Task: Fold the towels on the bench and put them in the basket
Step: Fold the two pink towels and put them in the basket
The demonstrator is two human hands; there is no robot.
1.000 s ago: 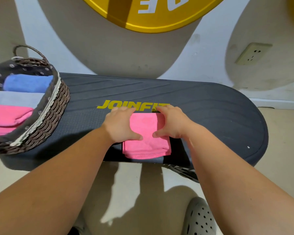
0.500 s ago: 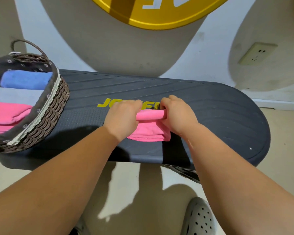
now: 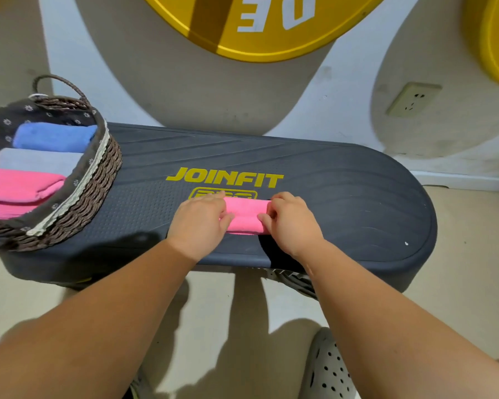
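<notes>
Below JOINFIT lettering (image 3: 225, 178) on the bench (image 3: 343, 203), left hand (image 3: 199, 223) and right hand (image 3: 290, 223) grip the pink towel (image 3: 247, 216), apparently rolled.

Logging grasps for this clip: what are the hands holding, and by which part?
Both hold the folded pink towel lying on the bench: left hand grips its left end, right hand its right end.

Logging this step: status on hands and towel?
Left hand and right hand both grip the pink towel, folded small on the bench. Basket at left, part filled. Nothing between towel and basket.
</notes>
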